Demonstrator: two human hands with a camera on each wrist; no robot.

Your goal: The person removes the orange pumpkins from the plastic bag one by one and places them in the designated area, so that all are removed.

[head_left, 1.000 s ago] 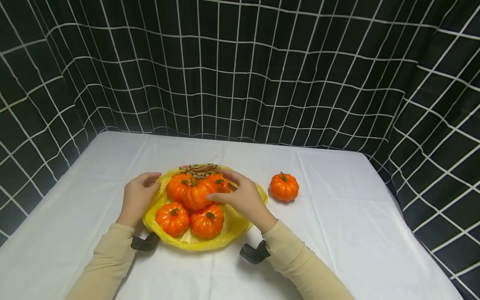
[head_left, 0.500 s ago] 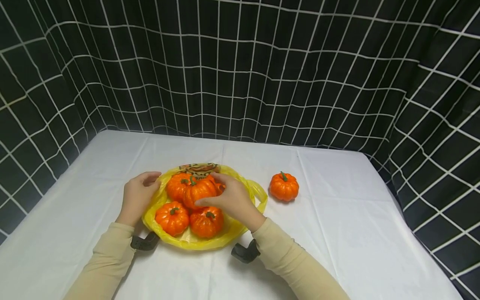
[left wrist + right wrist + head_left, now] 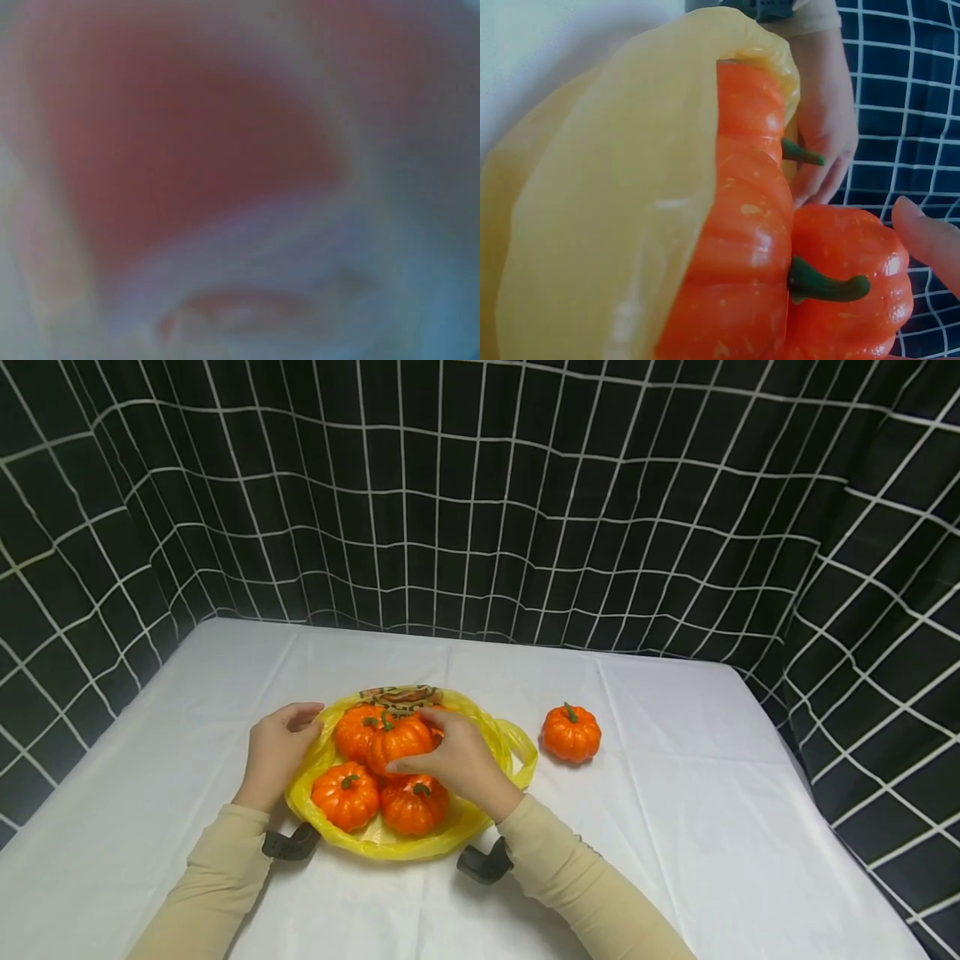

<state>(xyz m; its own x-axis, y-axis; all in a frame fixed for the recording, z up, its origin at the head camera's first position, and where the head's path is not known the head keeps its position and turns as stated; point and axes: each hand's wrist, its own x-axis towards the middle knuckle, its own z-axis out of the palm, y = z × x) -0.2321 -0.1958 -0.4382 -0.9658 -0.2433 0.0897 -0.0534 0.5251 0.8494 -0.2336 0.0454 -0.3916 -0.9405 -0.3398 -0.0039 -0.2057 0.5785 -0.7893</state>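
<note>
A yellow plastic bag (image 3: 375, 850), spread wide at its mouth, holds several small orange pumpkins with green stems. My left hand (image 3: 277, 752) grips the bag's left rim, its fingertips mostly hidden. My right hand (image 3: 467, 762) reaches over the bag from the right and holds the top pumpkin (image 3: 397, 748) between thumb and fingers; this pumpkin overlaps the ones behind it. In front lie a left pumpkin (image 3: 345, 798) and a right pumpkin (image 3: 415, 810). In the right wrist view, a fingertip (image 3: 922, 232) meets a pumpkin's side (image 3: 862, 247). The left wrist view is a reddish blur.
One more pumpkin (image 3: 572, 734) stands on the white tablecloth (image 3: 697, 827), right of the bag. A loose bag handle (image 3: 521, 747) sticks out toward it. Black curtain (image 3: 480, 510) with a white grid rises behind the table and along both sides.
My right hand has moved left and closed its thumb and fingers around the top pumpkin. The bag handle at the right has come into view. My left hand stays put.
</note>
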